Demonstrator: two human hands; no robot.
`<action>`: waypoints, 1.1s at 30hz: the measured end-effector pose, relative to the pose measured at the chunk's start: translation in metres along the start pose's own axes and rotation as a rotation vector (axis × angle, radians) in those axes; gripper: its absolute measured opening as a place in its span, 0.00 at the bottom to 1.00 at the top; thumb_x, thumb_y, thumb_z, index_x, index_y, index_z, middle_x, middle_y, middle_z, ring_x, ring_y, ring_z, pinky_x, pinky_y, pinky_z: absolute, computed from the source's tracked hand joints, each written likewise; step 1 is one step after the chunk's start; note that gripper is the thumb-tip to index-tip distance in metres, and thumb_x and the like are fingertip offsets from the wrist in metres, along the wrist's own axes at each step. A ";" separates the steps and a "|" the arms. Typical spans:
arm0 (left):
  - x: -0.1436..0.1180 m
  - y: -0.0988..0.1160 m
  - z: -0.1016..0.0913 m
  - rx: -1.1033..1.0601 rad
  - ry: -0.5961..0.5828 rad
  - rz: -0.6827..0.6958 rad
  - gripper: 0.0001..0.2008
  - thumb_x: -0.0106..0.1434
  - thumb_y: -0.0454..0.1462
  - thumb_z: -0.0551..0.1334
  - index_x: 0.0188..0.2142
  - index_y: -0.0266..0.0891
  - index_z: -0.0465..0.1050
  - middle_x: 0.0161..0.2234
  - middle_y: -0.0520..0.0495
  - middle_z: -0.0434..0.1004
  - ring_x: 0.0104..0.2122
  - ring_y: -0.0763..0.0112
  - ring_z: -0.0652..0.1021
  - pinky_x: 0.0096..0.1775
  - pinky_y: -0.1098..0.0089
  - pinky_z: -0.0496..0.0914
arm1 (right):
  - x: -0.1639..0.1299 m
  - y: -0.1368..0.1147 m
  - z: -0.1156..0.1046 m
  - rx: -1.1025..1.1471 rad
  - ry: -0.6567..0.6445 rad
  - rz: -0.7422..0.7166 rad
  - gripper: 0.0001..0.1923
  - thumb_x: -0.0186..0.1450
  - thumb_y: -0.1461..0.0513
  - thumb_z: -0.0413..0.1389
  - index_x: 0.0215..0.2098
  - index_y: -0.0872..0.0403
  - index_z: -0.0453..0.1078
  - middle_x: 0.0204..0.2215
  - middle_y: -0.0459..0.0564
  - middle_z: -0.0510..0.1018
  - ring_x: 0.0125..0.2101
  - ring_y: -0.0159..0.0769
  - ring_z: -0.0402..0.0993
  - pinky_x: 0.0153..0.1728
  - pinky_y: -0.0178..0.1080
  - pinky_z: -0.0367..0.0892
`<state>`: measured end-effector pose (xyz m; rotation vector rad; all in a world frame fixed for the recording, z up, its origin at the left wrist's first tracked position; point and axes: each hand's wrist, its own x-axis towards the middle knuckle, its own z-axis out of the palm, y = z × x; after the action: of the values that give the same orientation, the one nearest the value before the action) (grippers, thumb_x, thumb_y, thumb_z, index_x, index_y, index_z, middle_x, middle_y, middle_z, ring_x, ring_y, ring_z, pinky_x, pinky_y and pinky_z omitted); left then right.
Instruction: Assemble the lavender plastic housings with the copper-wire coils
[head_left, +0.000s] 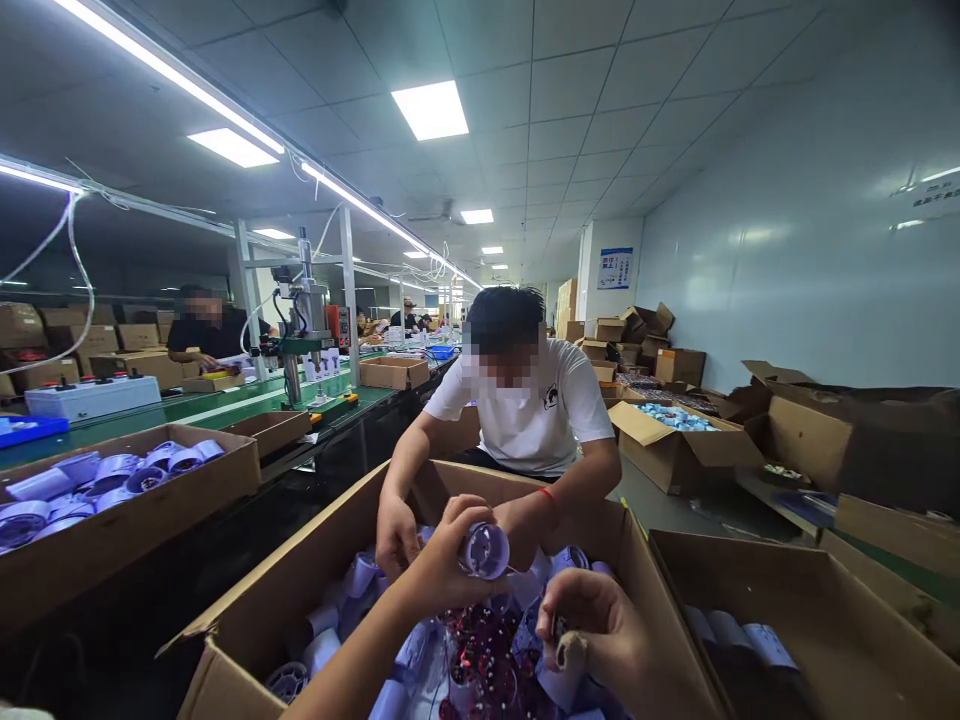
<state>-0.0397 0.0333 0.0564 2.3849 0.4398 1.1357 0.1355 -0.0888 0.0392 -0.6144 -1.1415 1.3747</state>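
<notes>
left hand (442,560) grips lilac tube (484,550) | right hand (600,630) item unclear

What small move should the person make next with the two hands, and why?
Probably bring the right hand up to the lilac tube that the left hand holds over the cardboard box. The right hand pinches a small brownish piece just below the tube, whose open end faces the camera.
</notes>
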 end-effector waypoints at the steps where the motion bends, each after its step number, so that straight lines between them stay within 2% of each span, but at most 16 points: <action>1: 0.000 0.002 -0.001 -0.008 -0.034 -0.004 0.28 0.44 0.38 0.73 0.45 0.40 0.69 0.46 0.44 0.67 0.46 0.59 0.71 0.48 0.60 0.69 | 0.000 -0.001 0.002 -0.011 0.008 0.003 0.15 0.45 0.59 0.72 0.29 0.54 0.74 0.24 0.45 0.78 0.22 0.27 0.73 0.25 0.29 0.68; 5: 0.001 0.009 -0.005 -0.094 -0.152 -0.015 0.26 0.46 0.32 0.68 0.47 0.40 0.70 0.46 0.45 0.67 0.45 0.61 0.72 0.49 0.61 0.68 | -0.001 -0.008 0.011 -0.056 0.030 0.027 0.15 0.44 0.60 0.72 0.27 0.54 0.75 0.24 0.44 0.79 0.22 0.26 0.72 0.26 0.28 0.68; 11: -0.002 0.005 -0.005 -0.153 -0.166 -0.010 0.31 0.42 0.28 0.64 0.49 0.40 0.69 0.47 0.44 0.69 0.48 0.57 0.70 0.51 0.57 0.65 | -0.001 -0.018 0.017 -0.168 0.084 0.074 0.15 0.45 0.59 0.72 0.28 0.53 0.75 0.25 0.44 0.79 0.27 0.29 0.73 0.30 0.31 0.69; 22: -0.002 0.000 -0.005 -0.141 -0.249 0.014 0.30 0.41 0.31 0.63 0.48 0.40 0.69 0.46 0.45 0.73 0.49 0.54 0.70 0.54 0.54 0.61 | 0.002 -0.012 0.014 -0.254 0.011 0.142 0.16 0.45 0.59 0.71 0.30 0.54 0.75 0.27 0.43 0.77 0.29 0.29 0.72 0.34 0.32 0.66; 27: 0.000 0.003 -0.006 -0.154 -0.238 0.058 0.29 0.40 0.31 0.62 0.46 0.39 0.70 0.45 0.44 0.73 0.47 0.55 0.71 0.55 0.53 0.60 | 0.002 -0.009 0.011 -0.332 0.081 0.128 0.18 0.45 0.56 0.71 0.31 0.53 0.74 0.26 0.43 0.76 0.28 0.30 0.70 0.30 0.32 0.64; 33: 0.002 0.007 -0.010 -0.231 -0.225 -0.038 0.24 0.42 0.34 0.63 0.43 0.38 0.71 0.43 0.45 0.72 0.44 0.57 0.71 0.50 0.58 0.64 | 0.000 -0.011 0.005 -0.508 0.161 0.053 0.16 0.51 0.54 0.67 0.34 0.54 0.74 0.29 0.46 0.77 0.32 0.34 0.72 0.35 0.36 0.66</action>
<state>-0.0453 0.0305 0.0671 2.2565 0.2610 0.8395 0.1353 -0.0917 0.0510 -1.1038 -1.3575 1.0539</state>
